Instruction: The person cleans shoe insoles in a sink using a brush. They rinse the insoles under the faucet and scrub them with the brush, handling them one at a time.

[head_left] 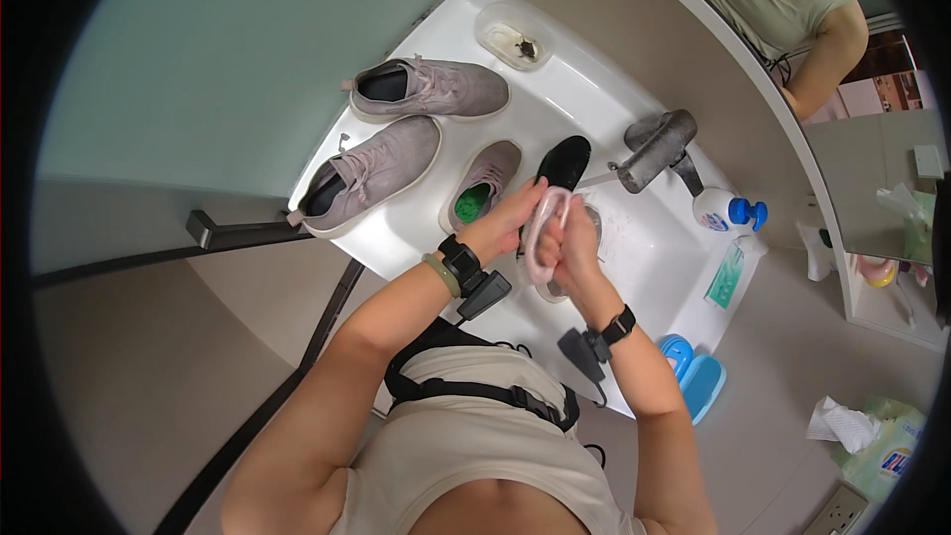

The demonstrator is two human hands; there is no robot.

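Observation:
My left hand (515,215) is closed on a black insole (567,160), whose rounded end points away over the sink. In my right hand (578,248) is a pale pink scrub brush (543,238) with a looped handle. The brush lies against the insole's near part, and its bristles are hidden. Just left of my left hand stands a small grey-pink shoe (498,165), green inside. Two larger grey-pink sneakers, one farther back (446,89) and one nearer (381,173), rest on the white counter at the left.
A dark faucet (659,151) overhangs the white basin (644,258). Along the right rim are a blue-pump bottle (715,210), a teal-labelled item (726,274) and a blue soap box (703,388). A clear dish (505,38) sits at the back, tissues (882,451) at lower right.

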